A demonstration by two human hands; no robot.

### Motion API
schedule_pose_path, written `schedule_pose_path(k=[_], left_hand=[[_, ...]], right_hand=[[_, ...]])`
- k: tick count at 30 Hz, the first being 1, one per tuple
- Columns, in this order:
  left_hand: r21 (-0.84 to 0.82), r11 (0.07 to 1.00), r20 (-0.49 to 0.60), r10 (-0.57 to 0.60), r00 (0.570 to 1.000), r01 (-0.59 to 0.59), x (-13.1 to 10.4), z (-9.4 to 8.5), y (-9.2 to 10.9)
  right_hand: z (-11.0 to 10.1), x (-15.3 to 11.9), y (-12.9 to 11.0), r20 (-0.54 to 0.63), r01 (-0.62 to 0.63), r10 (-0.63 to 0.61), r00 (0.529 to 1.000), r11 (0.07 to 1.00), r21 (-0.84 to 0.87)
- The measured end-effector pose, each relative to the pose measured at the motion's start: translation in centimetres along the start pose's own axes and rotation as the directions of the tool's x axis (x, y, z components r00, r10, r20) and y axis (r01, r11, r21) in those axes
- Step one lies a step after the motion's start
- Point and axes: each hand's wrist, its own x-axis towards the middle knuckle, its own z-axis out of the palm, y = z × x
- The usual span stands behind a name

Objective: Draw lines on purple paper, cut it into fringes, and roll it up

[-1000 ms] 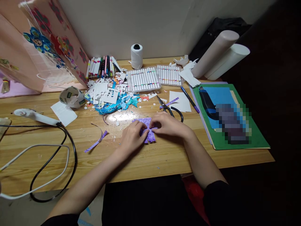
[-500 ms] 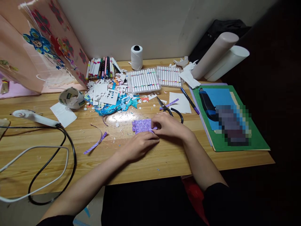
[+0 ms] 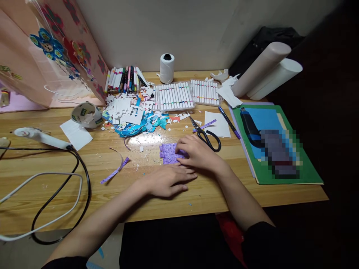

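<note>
A small purple patterned sheet of woven paper strips (image 3: 168,154) lies on the wooden table in front of me. My right hand (image 3: 198,152) covers its right side, with bent fingers and thumb closed on it. Just below the sheet, my left hand (image 3: 168,181) lies flat with its fingers stretched to the right, the tips close under my right hand. Black-handled scissors (image 3: 206,136) rest beyond my right hand, beside a purple strip (image 3: 209,124) on white paper (image 3: 221,127). Other curled purple strips (image 3: 114,171) lie to the left.
Paper scraps (image 3: 126,114), a tape roll (image 3: 86,115) and marker boxes (image 3: 176,96) sit toward the back, near a thread spool (image 3: 167,69). A glue gun (image 3: 42,137) with looping cables lies left. Green sheets (image 3: 297,164) and a blurred object lie right.
My left hand has slid slightly down and right off the sheet's lower edge, its fingers spreading. My right hand has shifted a little left over the sheet. The view has moved slightly.
</note>
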Motion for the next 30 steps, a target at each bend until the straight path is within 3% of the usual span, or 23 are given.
schedule_pose_path(k=[6, 14, 22, 30], left_hand=[[0.008, 1.000, -0.011, 0.010, 1.000, -0.010, 0.0, -0.1, 0.0], [0.000, 1.000, -0.018, 0.013, 1.000, -0.013, 0.0, -0.1, 0.0], [0.018, 1.000, -0.009, 0.001, 1.000, 0.000, 0.0, -0.1, 0.0], [0.055, 0.998, -0.009, 0.019, 1.000, -0.018, -0.1, -0.1, -0.2]], right_hand=[[0.8, 0.5, -0.1, -0.015, -0.030, 0.029, 0.999, 0.999, -0.037], [0.8, 0.4, -0.2, -0.008, -0.080, 0.081, 0.997, 0.994, 0.070], [1.5, 0.8, -0.5, -0.028, -0.017, 0.019, 0.999, 0.998, 0.062], [2.3, 1.5, -1.5, -0.042, -0.054, 0.055, 0.998, 0.998, 0.029]])
